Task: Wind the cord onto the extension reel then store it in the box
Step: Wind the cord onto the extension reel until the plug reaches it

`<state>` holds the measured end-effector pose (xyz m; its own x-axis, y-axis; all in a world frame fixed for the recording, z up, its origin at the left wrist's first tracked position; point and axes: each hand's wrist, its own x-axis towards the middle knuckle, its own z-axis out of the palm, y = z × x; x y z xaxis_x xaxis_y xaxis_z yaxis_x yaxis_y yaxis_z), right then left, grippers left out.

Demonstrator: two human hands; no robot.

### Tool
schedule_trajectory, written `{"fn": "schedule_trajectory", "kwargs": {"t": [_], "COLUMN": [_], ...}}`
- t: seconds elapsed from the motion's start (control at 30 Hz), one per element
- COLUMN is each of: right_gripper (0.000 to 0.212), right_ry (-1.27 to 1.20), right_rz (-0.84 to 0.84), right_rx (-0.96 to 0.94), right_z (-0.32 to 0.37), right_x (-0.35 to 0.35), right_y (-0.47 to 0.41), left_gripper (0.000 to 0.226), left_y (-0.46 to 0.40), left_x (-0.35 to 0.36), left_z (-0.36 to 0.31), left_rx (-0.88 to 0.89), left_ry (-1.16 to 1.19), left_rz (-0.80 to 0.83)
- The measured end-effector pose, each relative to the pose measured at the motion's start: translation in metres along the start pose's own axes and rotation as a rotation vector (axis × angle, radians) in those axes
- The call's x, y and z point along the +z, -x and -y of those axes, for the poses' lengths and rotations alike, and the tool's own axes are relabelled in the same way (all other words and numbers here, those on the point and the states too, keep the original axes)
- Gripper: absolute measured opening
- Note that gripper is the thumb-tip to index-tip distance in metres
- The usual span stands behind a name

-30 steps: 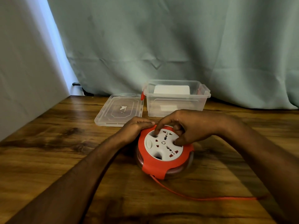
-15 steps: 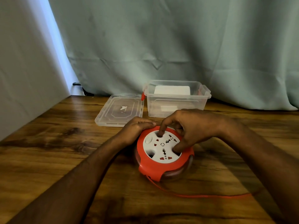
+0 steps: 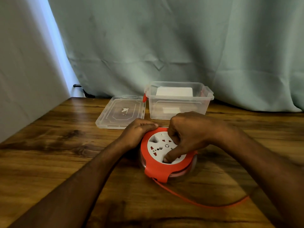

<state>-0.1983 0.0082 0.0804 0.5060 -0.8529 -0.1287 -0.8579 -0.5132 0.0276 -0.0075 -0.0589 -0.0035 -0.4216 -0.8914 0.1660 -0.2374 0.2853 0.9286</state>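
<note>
An orange extension reel (image 3: pixel 154 170) with a white socket disc (image 3: pixel 158 149) lies flat on the wooden table. My left hand (image 3: pixel 139 130) grips its far left rim. My right hand (image 3: pixel 189 134) sits on top of the disc, fingers curled, with the thumb and a fingertip pressed into recesses of the disc. A thin orange cord (image 3: pixel 197 202) leaves the reel's front and runs right across the table. The clear plastic box (image 3: pixel 179 109) stands open just behind the reel.
The box's clear lid (image 3: pixel 120 112) lies flat to the left of the box. A white item (image 3: pixel 174 92) sits inside the box. A green curtain hangs behind the table and a white panel closes the left side.
The white socket disc has turned under my right hand, whose thumb has swung toward the front. The loose cord on the table has become shorter. My left hand has stayed on the rim.
</note>
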Motion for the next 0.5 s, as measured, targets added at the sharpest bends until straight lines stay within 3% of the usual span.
{"fn": "schedule_trajectory", "kwargs": {"t": [0.3, 0.4, 0.43, 0.5], "right_gripper": [0.046, 0.015, 0.018, 0.043], "right_ry": [-0.157, -0.231, -0.277, -0.337], "right_rz": [0.018, -0.016, -0.013, 0.020], "right_rx": [0.049, -0.047, -0.074, -0.099], "right_z": [0.002, -0.009, -0.012, -0.020], "right_x": [0.003, -0.005, -0.008, -0.007], "right_y": [-0.002, 0.003, 0.004, 0.002], "left_gripper": [0.037, 0.031, 0.030, 0.030], "left_y": [0.000, 0.001, 0.001, 0.001], "left_x": [-0.002, -0.002, -0.002, -0.003], "left_z": [-0.001, -0.002, -0.001, -0.001], "left_rx": [0.010, -0.002, -0.006, -0.013], "left_ry": [0.008, 0.014, 0.016, 0.020], "left_rz": [0.027, 0.031, 0.035, 0.043]}}
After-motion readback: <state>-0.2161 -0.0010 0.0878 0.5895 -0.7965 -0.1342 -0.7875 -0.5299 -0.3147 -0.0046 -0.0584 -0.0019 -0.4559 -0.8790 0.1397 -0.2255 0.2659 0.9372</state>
